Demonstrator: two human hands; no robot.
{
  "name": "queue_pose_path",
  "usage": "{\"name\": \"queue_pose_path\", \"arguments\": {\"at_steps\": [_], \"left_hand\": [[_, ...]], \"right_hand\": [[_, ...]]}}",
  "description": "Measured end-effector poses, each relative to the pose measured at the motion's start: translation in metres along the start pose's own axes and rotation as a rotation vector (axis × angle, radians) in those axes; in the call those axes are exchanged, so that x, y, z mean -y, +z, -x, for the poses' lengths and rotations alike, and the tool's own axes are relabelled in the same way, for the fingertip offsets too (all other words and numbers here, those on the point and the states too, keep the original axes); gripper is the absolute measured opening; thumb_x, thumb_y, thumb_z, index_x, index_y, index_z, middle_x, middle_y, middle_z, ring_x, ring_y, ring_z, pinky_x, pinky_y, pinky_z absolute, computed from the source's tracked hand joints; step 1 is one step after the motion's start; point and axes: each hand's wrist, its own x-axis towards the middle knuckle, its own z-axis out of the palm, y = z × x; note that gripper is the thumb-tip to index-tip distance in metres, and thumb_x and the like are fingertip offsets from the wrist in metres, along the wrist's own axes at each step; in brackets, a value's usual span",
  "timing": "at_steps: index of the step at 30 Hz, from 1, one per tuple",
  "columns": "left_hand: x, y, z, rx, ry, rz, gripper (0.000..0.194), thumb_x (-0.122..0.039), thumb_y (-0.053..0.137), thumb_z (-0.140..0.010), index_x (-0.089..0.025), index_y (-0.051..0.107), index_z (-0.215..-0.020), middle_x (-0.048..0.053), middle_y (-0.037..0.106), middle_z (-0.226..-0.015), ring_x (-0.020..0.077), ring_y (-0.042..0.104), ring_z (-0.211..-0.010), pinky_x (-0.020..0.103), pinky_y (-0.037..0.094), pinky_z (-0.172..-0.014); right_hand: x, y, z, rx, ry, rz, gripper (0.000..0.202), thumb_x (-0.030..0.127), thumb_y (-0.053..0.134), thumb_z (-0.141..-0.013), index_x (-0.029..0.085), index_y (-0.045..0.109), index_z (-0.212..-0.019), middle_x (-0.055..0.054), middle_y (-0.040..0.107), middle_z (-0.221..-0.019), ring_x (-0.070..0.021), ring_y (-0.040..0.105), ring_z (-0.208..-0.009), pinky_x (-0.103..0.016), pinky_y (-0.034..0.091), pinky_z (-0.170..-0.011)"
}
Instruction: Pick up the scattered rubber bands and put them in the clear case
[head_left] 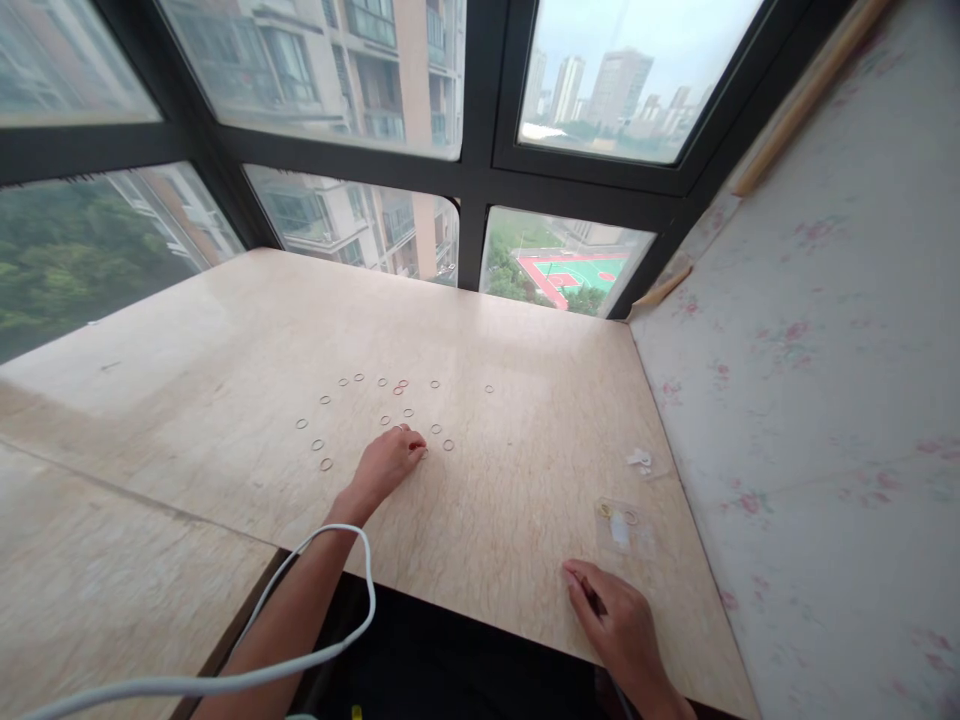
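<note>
At the left, a white cable (202, 686) crosses in front of the person's left forearm. Several thin metal-looking rings (301, 424) lie flat and apart in a loose curve on the pale table (517, 520). Each appears light, stiff and smooth, likely to slide or skip if pressed off-centre; breakage seems unlikely, though the thin band might bend under a hard squeeze. The recommended hold is a fingertip pinch across opposite outer edges, or a nail under one edge. Farther right, two red rings (401, 387) lie touching; their material cannot be determined. Below them, the left hand (391, 458) rests low with its fingers drawn together, the tips at a partly hidden ring (425, 454); whether they grip it cannot be told. More rings lie just beyond and beside this hand, and one lies well apart to the right. The right hand (611, 612) is at the near edge, fingers curled, contents not verifiable. Just beyond it lies a clear packet (619, 528), with a small white piece (640, 458) farther back.
</note>
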Motion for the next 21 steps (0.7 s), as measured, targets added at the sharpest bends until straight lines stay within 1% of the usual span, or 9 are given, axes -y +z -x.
{"name": "queue_pose_path", "arguments": {"at_steps": [3, 6, 9, 11, 15, 19, 21], "left_hand": [[0.0, -0.002, -0.001, 0.039, 0.057, -0.034, 0.021, -0.023, 0.05, -0.082, -0.02, 0.069, -0.076, 0.007, 0.068, -0.084, 0.0218, 0.061, -0.077, 0.029, 0.039, -0.064], [0.001, -0.002, 0.0, 0.035, 0.076, -0.044, 0.018, -0.024, 0.051, -0.081, -0.02, 0.066, -0.072, 0.007, 0.067, -0.079, 0.021, 0.059, -0.071, 0.028, 0.036, -0.06], [0.004, -0.001, 0.004, 0.029, 0.091, -0.007, 0.017, -0.026, 0.052, -0.08, -0.02, 0.063, -0.07, 0.005, 0.066, -0.075, 0.0194, 0.057, -0.066, 0.028, 0.034, -0.057], [0.005, -0.002, 0.007, 0.028, 0.088, 0.055, 0.016, -0.028, 0.052, -0.079, -0.02, 0.063, -0.071, 0.004, 0.065, -0.073, 0.0187, 0.056, -0.065, 0.028, 0.035, -0.057], [-0.004, -0.003, 0.013, 0.033, 0.043, 0.298, 0.017, -0.033, 0.052, -0.079, -0.019, 0.06, -0.074, 0.002, 0.062, -0.068, 0.016, 0.054, -0.061, 0.026, 0.038, -0.055], [-0.025, -0.004, 0.015, 0.073, -0.027, 0.647, 0.018, -0.036, 0.054, -0.079, -0.019, 0.056, -0.075, -0.003, 0.054, -0.059, 0.0117, 0.049, -0.053, 0.023, 0.039, -0.052], [-0.037, -0.004, 0.015, 0.103, -0.041, 0.804, 0.02, -0.038, 0.056, -0.078, -0.018, 0.055, -0.075, -0.004, 0.052, -0.057, 0.0103, 0.048, -0.051, 0.023, 0.039, -0.051]], "right_hand": [[0.0, 0.0, 0.0, 0.003, 0.011, -0.005, 0.026, 0.032, 0.047, -0.093, 0.021, 0.07, -0.092, -0.006, 0.074, -0.078, -0.0195, 0.069, -0.065, -0.029, 0.054, -0.061], [0.001, -0.001, -0.001, -0.006, 0.006, -0.009, 0.026, 0.032, 0.047, -0.093, 0.021, 0.071, -0.092, -0.006, 0.074, -0.078, -0.0192, 0.07, -0.065, -0.028, 0.053, -0.061], [0.003, -0.003, -0.003, -0.006, 0.008, -0.01, 0.027, 0.033, 0.047, -0.093, 0.021, 0.071, -0.091, -0.006, 0.073, -0.075, -0.0188, 0.069, -0.063, -0.028, 0.052, -0.06], [0.004, -0.004, -0.003, -0.005, 0.011, -0.015, 0.028, 0.033, 0.046, -0.093, 0.021, 0.071, -0.091, -0.006, 0.073, -0.073, -0.0185, 0.068, -0.061, -0.027, 0.052, -0.059], [0.005, -0.005, -0.003, -0.01, 0.009, -0.018, 0.028, 0.033, 0.046, -0.093, 0.02, 0.071, -0.091, -0.006, 0.073, -0.072, -0.0183, 0.068, -0.061, -0.027, 0.051, -0.059], [0.007, -0.005, -0.003, -0.006, 0.006, -0.018, 0.027, 0.03, 0.046, -0.093, 0.019, 0.071, -0.091, -0.007, 0.073, -0.075, -0.0186, 0.068, -0.063, -0.028, 0.051, -0.062], [0.007, -0.005, -0.002, 0.0, 0.013, -0.025, 0.026, 0.029, 0.046, -0.093, 0.02, 0.071, -0.092, -0.007, 0.074, -0.077, -0.019, 0.068, -0.066, -0.029, 0.052, -0.064]]}}
